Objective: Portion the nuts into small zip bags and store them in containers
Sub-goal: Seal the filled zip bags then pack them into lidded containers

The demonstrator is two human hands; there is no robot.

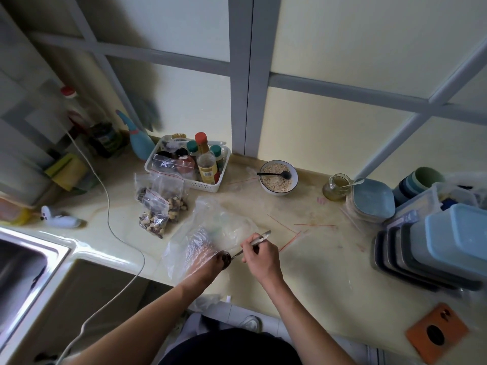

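A large clear plastic bag (224,222) lies crumpled on the counter in front of me. My left hand (204,256) is inside it, seen blurred through the plastic; how its fingers lie is hidden. My right hand (261,255) grips the handle of a metal spoon (254,245), whose dark bowl sits at the bag's mouth beside my left hand. Several small zip bags of nuts (160,209) with red seal strips lie to the left of the big bag. Stacked lidded containers (442,246) stand at the right.
A white basket of bottles (210,184) stands at the back, with a bowl of oats and a black spoon (278,179) to its right. A jar (338,187) stands near blue lids. Empty zip bags (313,227) lie flat. A sink (29,262) and a white cable (110,219) are left.
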